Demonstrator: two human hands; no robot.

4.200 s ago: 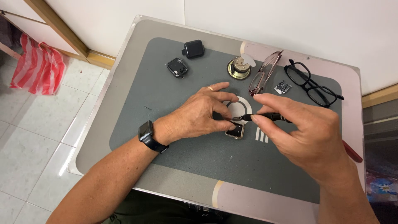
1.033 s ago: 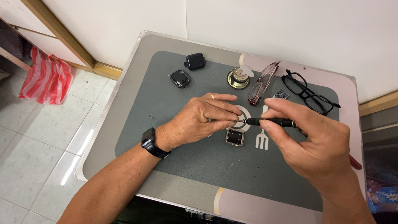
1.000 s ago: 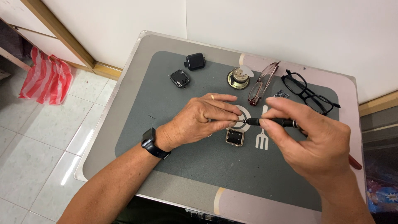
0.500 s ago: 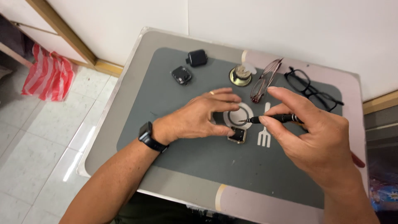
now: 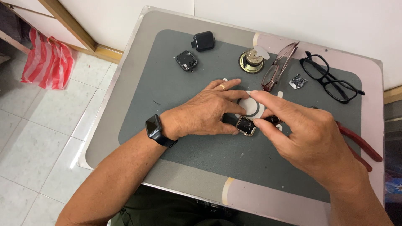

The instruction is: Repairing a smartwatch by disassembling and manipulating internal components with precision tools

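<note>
On the grey mat [image 5: 180,96] of the counter [image 5: 138,46], left hand [image 5: 205,113] lay flat, fingers [image 5: 228,127] steadying a small square watch case [image 5: 246,125]; right hand [image 5: 303,134] fingers pinched shut on a dark tool [image 5: 274,120] just beside it; black glasses [image 5: 331,81] and red pliers [image 5: 360,144] lay apart.

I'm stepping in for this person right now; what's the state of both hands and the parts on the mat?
Left hand: fingers steady the small square watch case on the grey mat.
Right hand: pinches a thin dark tool, tip at the case.
Aside: two more dark watch bodies, round speaker part, small chip, two pairs of glasses, red-handled pliers.
Done: case lies open.
Left: work inside the case.
</note>
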